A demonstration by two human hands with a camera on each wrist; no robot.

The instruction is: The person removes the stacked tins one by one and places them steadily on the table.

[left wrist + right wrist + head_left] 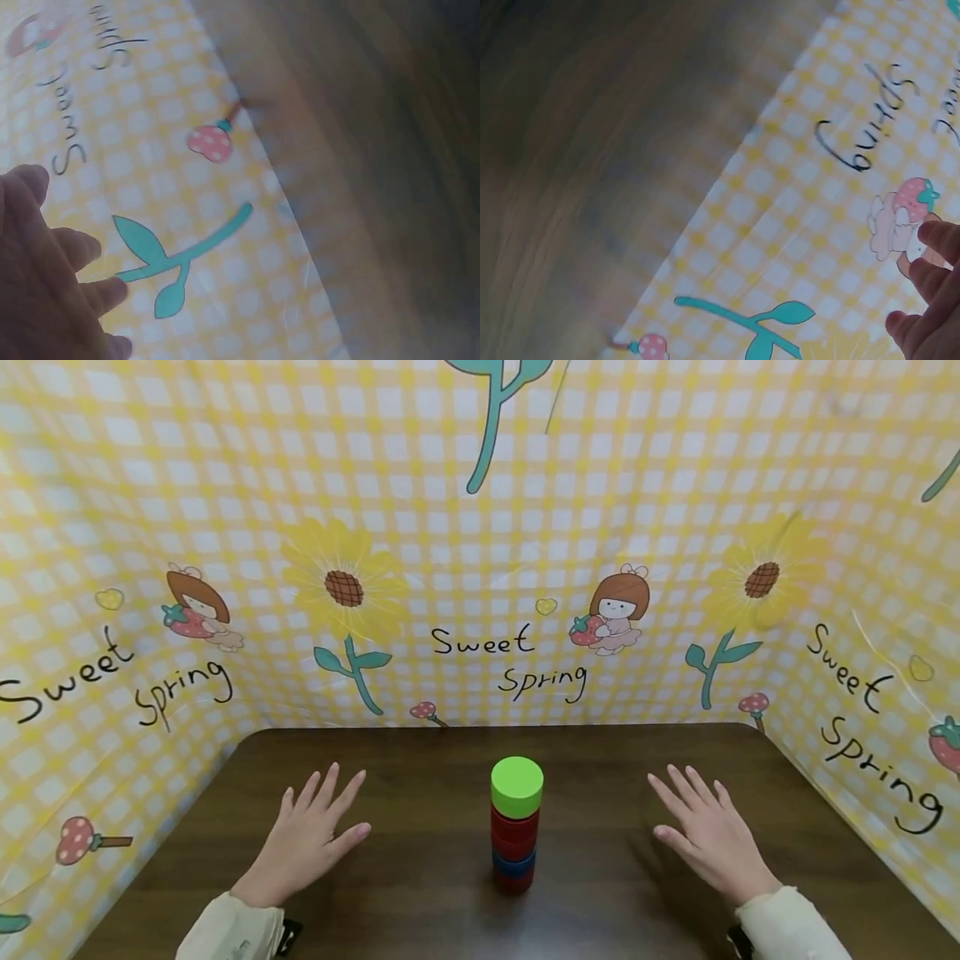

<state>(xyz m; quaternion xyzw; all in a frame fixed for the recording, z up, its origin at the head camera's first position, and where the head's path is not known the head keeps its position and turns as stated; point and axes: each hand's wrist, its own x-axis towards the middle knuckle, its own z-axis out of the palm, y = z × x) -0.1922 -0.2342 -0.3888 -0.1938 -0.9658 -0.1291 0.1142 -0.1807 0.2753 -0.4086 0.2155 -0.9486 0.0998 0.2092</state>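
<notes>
Our count on the worktop [420, 893]

We see one stack [515, 827] of four discs: one green [517, 785], two red, one blue, and two hands [311, 839].

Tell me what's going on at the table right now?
A person has both hands out over a dark wooden table, fingers spread and holding nothing. Between them stands a stack of round blocks, topped by a green block over red and blue ones. The left hand and right hand are each well clear of the stack, which stands upright on its own.
</notes>
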